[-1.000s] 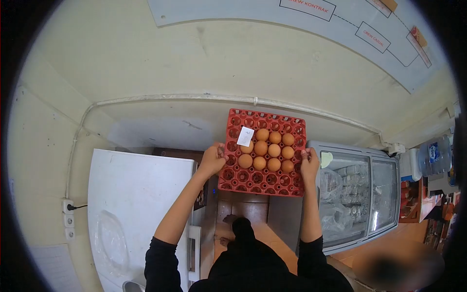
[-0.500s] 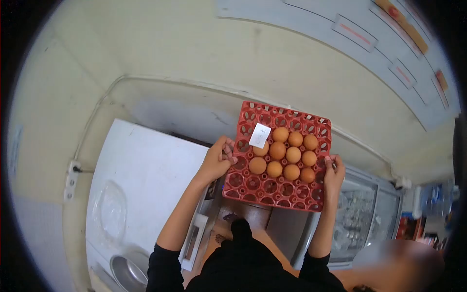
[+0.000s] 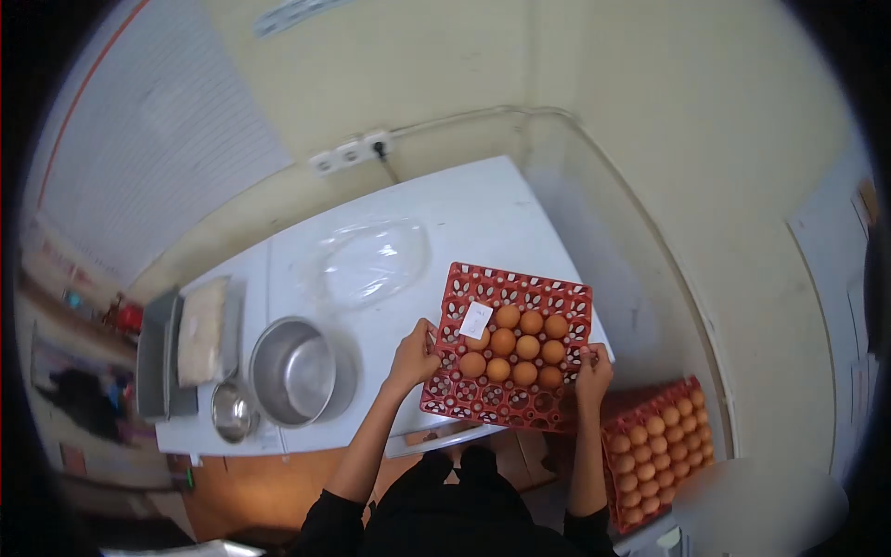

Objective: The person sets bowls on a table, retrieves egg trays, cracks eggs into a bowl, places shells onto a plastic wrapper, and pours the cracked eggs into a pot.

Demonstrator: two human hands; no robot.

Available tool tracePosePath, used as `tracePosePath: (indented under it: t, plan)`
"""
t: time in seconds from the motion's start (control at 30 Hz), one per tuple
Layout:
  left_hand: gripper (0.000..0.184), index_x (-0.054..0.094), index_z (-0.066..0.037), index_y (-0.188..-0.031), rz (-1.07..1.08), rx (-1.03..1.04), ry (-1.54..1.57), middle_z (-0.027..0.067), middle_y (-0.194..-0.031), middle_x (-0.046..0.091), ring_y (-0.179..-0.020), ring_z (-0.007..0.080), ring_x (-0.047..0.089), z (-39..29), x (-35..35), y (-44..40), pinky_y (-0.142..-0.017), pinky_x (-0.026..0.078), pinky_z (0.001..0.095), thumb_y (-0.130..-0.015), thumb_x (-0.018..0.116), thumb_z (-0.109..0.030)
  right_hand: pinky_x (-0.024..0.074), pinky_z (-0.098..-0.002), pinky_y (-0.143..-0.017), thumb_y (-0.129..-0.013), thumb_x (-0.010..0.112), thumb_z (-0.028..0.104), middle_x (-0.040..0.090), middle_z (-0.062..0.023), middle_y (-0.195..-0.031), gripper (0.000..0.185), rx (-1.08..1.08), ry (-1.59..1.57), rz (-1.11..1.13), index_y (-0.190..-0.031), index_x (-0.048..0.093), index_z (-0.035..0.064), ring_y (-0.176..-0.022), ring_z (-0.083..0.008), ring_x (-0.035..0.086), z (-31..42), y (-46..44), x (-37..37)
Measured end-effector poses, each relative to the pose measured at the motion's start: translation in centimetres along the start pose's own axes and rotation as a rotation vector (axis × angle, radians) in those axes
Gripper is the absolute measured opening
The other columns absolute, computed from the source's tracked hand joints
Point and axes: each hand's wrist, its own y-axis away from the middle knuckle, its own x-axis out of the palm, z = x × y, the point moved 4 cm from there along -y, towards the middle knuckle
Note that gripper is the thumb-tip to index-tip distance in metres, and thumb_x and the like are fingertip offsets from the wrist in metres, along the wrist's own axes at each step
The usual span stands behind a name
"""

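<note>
A red plastic egg tray (image 3: pixel 506 408) is held up in front of me, its far part over the white tabletop. Several brown eggs (image 3: pixel 502 343) sit in rows in its middle, with bare cups around them. On top of the eggs at the left lies a small white paper label (image 3: pixel 475 319) with faint writing. My left hand (image 3: pixel 415 357) grips the tray's left edge. At the opposite edge, my right hand (image 3: pixel 594 373) is closed on the rim, thumb on top. The fingers under the tray are partly hidden.
On the white table (image 3: pixel 464 209) are a clear plastic bag (image 3: pixel 371 263), a large metal pot (image 3: pixel 293 371), a smaller metal bowl (image 3: pixel 234 413) and a grey bin (image 3: pixel 160 357) beside a pale package (image 3: pixel 202 331). A second red tray full of eggs (image 3: pixel 654 455) stands low at the right.
My view has swung left, bringing the pots, bin and second egg tray into sight. The held tray has moved from near the wall to over the table's edge. Both hands keep their grip.
</note>
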Motion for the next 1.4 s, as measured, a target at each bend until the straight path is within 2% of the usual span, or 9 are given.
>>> tracePosePath:
  t: [0.33,0.4,0.53,0.7,0.77,0.9,1.07,1.2,1.4]
  plan:
    - [0.036,0.046,-0.005,-0.101,-0.266,-0.093,-0.054,0.013,-0.071,0.06,-0.068,0.0308,0.062,-0.2,3.5,3.5,-0.063,0.047,0.0407,-0.07,0.064,-0.006,0.0442,-0.0358,-0.064,-0.089,0.059,0.022,0.059,-0.0107,-0.075,0.021,-0.121,-0.043,0.303,-0.087,0.057,0.0014,-0.07,-0.0222,0.056,0.9,-7.1,1.7]
    - [0.035,0.047,-0.005,-0.101,-0.279,-0.119,-0.009,0.0128,-0.071,0.06,-0.068,0.0307,0.062,0.1,4.2,4.3,-0.063,0.047,0.0404,-0.071,0.064,-0.006,0.0435,-0.0437,-0.076,-0.084,0.061,0.02,0.06,-0.0125,-0.093,0.018,-0.266,0.714,0.052,-0.094,0.061,0.0058,-0.087,-0.028,0.057,5.4,-6.5,0.5]
    - [0.036,0.047,-0.005,-0.103,-0.303,-0.055,0.023,0.0131,-0.072,0.06,-0.068,0.031,0.062,0.7,3.6,3.0,-0.063,0.047,0.0412,-0.072,0.063,-0.005,0.0402,-0.0478,-0.082,-0.076,0.065,0.017,0.056,-0.0111,-0.106,0.028,-0.828,0.226,0.33,-0.103,0.062,0.0107,-0.096,-0.031,0.054,15.4,-3.5,7.2]
    - [0.073,0.031,-0.019,-0.135,-0.23,-0.103,-0.016,0.0178,-0.081,0.059,-0.078,0.0371,0.061,-2.2,4.4,3.7,-0.07,0.047,0.0465,-0.069,0.057,0.001,0.0379,-0.0468,-0.083,-0.078,0.063,0.016,0.058,-0.0091,-0.1,0.019,-1.028,0.276,0.464,-0.096,0.061,0.0114,-0.102,-0.0284,0.052,14.3,-0.9,12.6]
    - [0.091,0.019,-0.034,-0.145,-0.099,-0.096,-0.07,0.0218,-0.094,0.055,-0.088,0.0418,0.059,-2.2,2.3,3.3,-0.077,0.047,0.0487,-0.069,0.055,0.001,0.0394,-0.0467,-0.079,-0.08,0.061,0.016,0.059,-0.0104,-0.095,0.015,-0.962,0.253,0.577,-0.093,0.059,0.01,-0.098,-0.03,0.054,16.8,-0.4,13.8]
    - [0.089,0.02,-0.035,-0.145,-0.063,-0.067,-0.098,0.0213,-0.095,0.053,-0.087,0.0439,0.058,-1.9,2.2,2.8,-0.079,0.047,0.0494,-0.071,0.055,-0.002,0.0429,-0.0464,-0.07,-0.084,0.058,0.015,0.062,-0.015,-0.083,0.012,-0.589,0.21,0.816,-0.089,0.052,0.0059,-0.084,-0.0363,0.06,17.4,-1.3,13.0]
    - [0.079,0.027,-0.03,-0.145,-0.084,-0.101,0.029,0.0233,-0.107,0.045,-0.093,0.0384,0.053,-1.6,3.0,3.2,-0.084,0.046,0.043,-0.076,0.059,-0.011,0.0443,-0.046,-0.069,-0.086,0.054,0.02,0.063,-0.0185,-0.083,0.017,-0.667,0.136,0.925,-0.092,0.052,0.0033,-0.081,-0.0382,0.06,20.3,-3.6,13.4]
    - [0.065,0.039,-0.014,-0.139,-0.496,0.267,-0.257,0.019,-0.117,0.042,-0.102,0.0378,0.048,-5.5,1.7,2.9,-0.087,0.044,0.0415,-0.079,0.065,-0.021,0.0445,-0.0391,-0.069,-0.081,0.056,0.013,0.061,-0.0177,-0.079,0.014,-0.584,0.043,1.145,-0.085,0.054,-0.0005,-0.076,-0.0313,0.059,18.7,-4.5,15.4]
    - [0.048,0.058,-0.004,-0.114,-0.442,0.442,0.067,0.0126,-0.097,0.055,-0.079,0.0262,0.059,-6.1,3.0,0.4,-0.068,0.049,0.0339,-0.072,0.075,-0.018,0.0448,-0.0368,-0.07,-0.08,0.058,0.01,0.06,-0.0148,-0.076,0.014,-0.498,0.065,1.2,-0.087,0.053,-0.0007,-0.075,-0.0252,0.057,18.1,-5.2,14.5]
